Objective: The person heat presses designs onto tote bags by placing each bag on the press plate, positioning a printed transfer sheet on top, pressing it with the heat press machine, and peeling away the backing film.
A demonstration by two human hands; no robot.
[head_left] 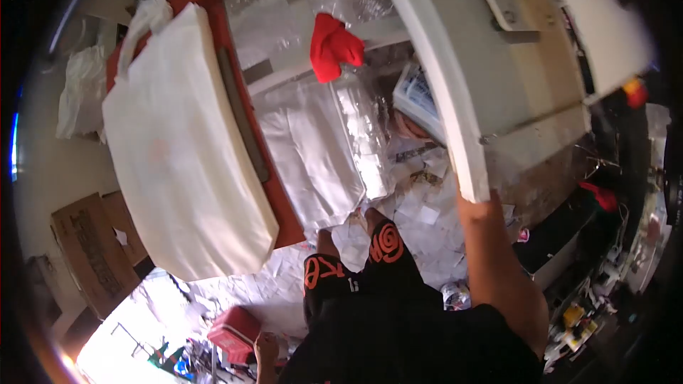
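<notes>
My left hand [266, 347] hangs low at the bottom of the view, beside a red box [235, 334]; its fingers are too small and blurred to read. The right forearm reaches forward to the near end of a long pale board edge [455, 99], and the right hand itself is hidden behind or under it. On the left, a white cloth bag [185, 149] with a handle lies over a red-brown board [288, 224]. Clear plastic-wrapped white material [313, 149] stands between the two boards. A red cloth [333, 46] lies above it.
Scraps of white paper [427, 213] litter the floor around my legs. A cardboard box [92, 252] stands at the left. A blue and white package [420, 99] sits beside the pale board. Cluttered small items [576, 316] fill the lower right.
</notes>
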